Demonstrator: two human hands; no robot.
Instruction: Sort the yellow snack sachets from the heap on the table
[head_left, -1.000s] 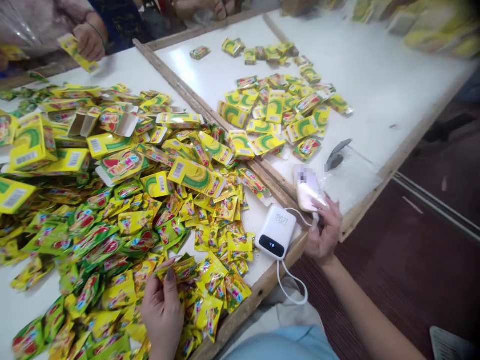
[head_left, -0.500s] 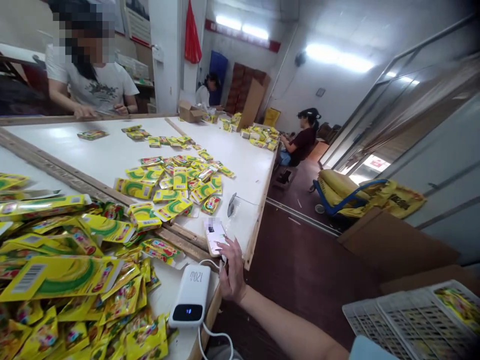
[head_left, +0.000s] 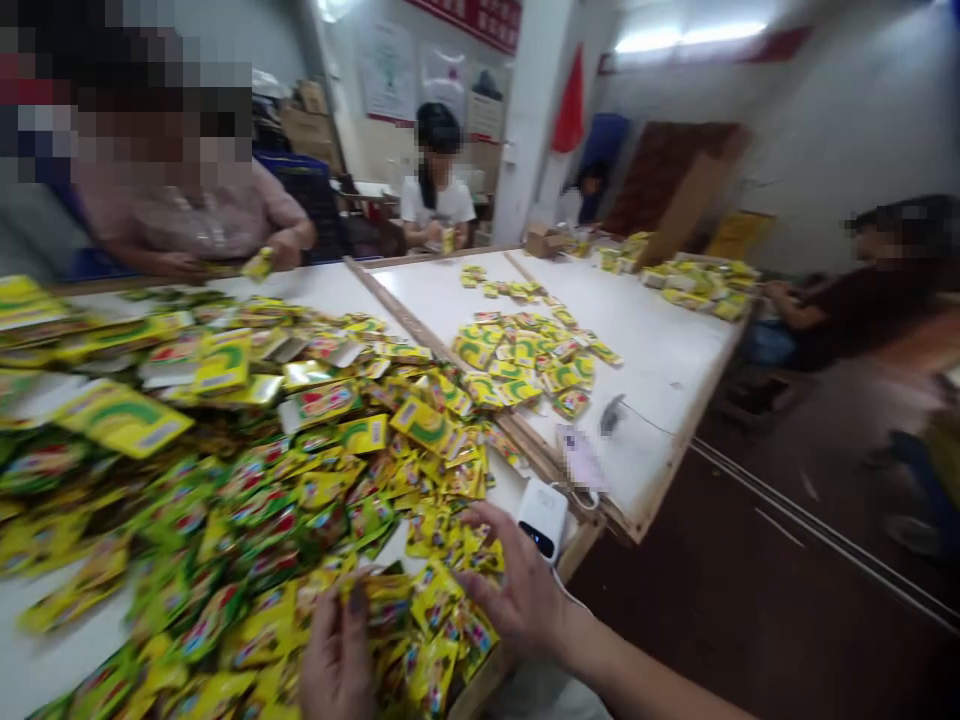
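Low in the view, my left hand is over the pile of small yellow and green packets, its fingers closed round something too blurred to make out. To its right, my right hand has thumb and fingers apart over yellow packets, with nothing seen in it. Beside the right hand lies a white power bank with a lit display. A cable runs from it towards a pale phone lying face down. Flattened yellow boxes cover the pile's far side.
Wooden strips divide the white table. Yellow boxes lie beyond a strip. One person sits at the left, another farther back, and a third at the right. A cardboard box stands at the far edge.
The view has swung left. My right hand has left the phone and come over the packets. My left hand has come into view, and the person at the left now shows.
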